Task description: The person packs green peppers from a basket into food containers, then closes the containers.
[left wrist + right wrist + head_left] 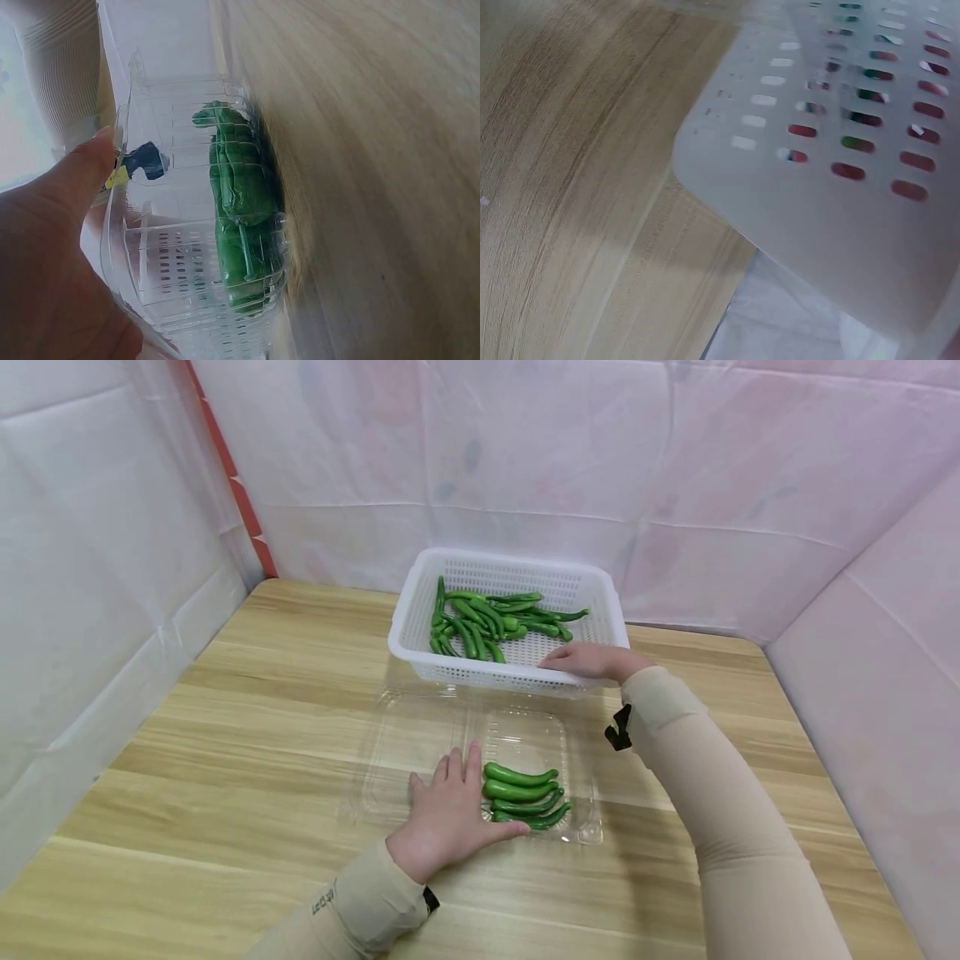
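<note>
In the head view my left hand (pixel 450 818) lies with fingers spread over a hinged clear plastic clamshell box (pixel 525 739), its thumb along the near rim. Several green chili peppers (pixel 521 789) lie side by side in the box's right half, seen through its wall in the left wrist view. My right hand (pixel 585 660) reaches over the front rim of a white perforated basket (pixel 412 653), fingers down inside it. Its fingertips are partly hidden by the rim, so I cannot tell whether they hold anything. A heap of green chili peppers (pixel 487 618) lies in the basket.
Box and basket stand on a wood-grain table (pixel 247 760), the basket right behind the box. The box's lid half (pixel 416 735) lies flat to the left. Pale sheets (pixel 525 460) hang behind the table and on both sides, with a red strip (pixel 232 477) at back left.
</note>
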{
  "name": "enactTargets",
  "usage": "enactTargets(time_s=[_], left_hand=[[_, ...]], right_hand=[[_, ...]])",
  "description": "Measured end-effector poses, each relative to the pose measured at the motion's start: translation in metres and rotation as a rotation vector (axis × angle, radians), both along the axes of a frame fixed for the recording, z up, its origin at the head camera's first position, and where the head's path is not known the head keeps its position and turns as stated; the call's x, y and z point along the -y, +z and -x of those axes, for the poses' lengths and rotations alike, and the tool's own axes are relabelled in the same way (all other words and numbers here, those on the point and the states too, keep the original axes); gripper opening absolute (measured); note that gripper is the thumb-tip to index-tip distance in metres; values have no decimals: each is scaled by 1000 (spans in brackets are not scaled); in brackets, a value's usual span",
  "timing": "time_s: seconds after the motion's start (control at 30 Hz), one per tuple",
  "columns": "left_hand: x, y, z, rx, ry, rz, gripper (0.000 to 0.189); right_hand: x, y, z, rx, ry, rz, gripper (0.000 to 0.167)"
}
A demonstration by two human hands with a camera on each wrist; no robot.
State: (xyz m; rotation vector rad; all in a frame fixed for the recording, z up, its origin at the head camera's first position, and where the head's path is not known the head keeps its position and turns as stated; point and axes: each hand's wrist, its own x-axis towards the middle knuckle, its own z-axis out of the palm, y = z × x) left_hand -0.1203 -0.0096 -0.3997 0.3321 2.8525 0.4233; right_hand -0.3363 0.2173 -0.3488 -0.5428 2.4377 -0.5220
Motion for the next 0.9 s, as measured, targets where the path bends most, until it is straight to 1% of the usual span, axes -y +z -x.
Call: enactTargets(time_s=[0.1, 0.23, 0.43, 0.5, 0.67, 0.9], left_hand=[[0, 0, 0, -2, -1, -3, 122], [0, 0, 0, -7, -2, -6, 121], [0, -2, 0, -14, -5, -12, 122], [0, -2, 0, -13, -4, -11, 122], [0, -1, 0, -11, -4, -6, 122], [0, -1, 0, -16, -2, -10, 123]], right_hand=[[-4, 2, -2, -46, 32, 92, 38], [-7, 5, -5, -107, 41, 180, 29], [-10, 10, -12, -179, 26, 210, 30], [-10, 12, -16, -216, 24, 223, 31], [-9, 16, -27, -306, 1, 244, 31], [-6, 22, -47, -393, -15, 297, 31]])
